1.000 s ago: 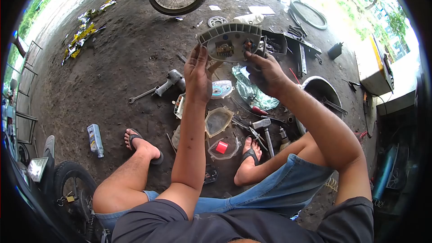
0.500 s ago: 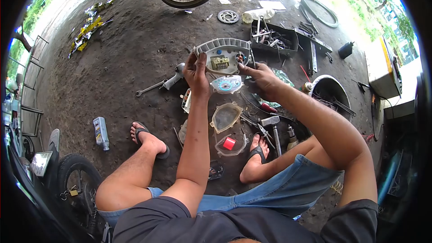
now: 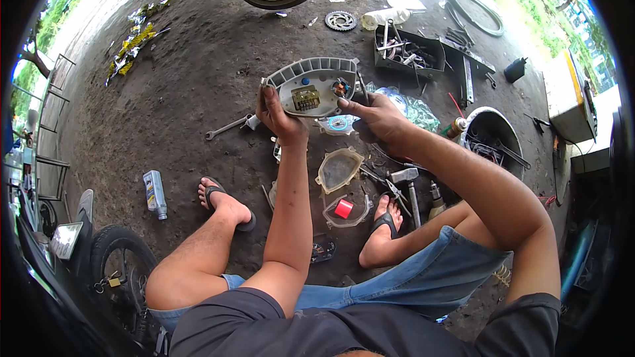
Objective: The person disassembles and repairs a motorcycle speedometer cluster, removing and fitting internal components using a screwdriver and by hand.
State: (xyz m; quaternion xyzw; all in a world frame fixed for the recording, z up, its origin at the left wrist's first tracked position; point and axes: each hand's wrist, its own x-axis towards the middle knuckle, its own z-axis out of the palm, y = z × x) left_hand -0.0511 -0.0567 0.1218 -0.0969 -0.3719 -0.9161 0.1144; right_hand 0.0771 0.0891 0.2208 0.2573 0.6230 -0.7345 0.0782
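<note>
While its left end is clasped by the left hand, with the thumb laid along the front, the grey instrument housing is held at its lower right edge by the right hand, the thumb pressed on the rim. Both grips are closed on it; how the fingers behind are set is hidden. The housing is raised above the floor, its hollow side turned toward the wearer. Its long upper edge is curved and ribbed, and its inner face is pale and marked by a blue spot. A yellowish counter block is seated left of centre, and a small orange-and-dark component is set near the right thumb. By the housing's right end a thin dark piece is seen; whether it is attached cannot be told. Just below the housing, a white-and-blue dial is partly covered, and farther below, a clear lens is laid out.
</note>
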